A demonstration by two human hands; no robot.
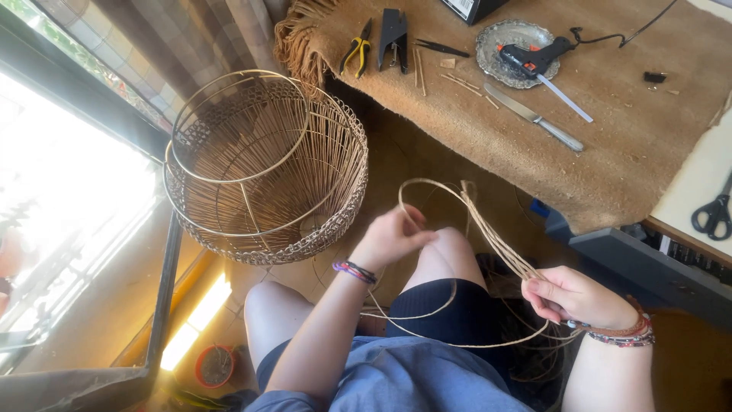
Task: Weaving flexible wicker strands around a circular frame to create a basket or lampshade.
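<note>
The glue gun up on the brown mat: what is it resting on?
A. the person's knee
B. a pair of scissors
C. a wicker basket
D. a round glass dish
D: the black and orange glue gun lies across a round glass dish on the brown mat, apart from the wire-framed wicker basket and the black scissors.
</note>
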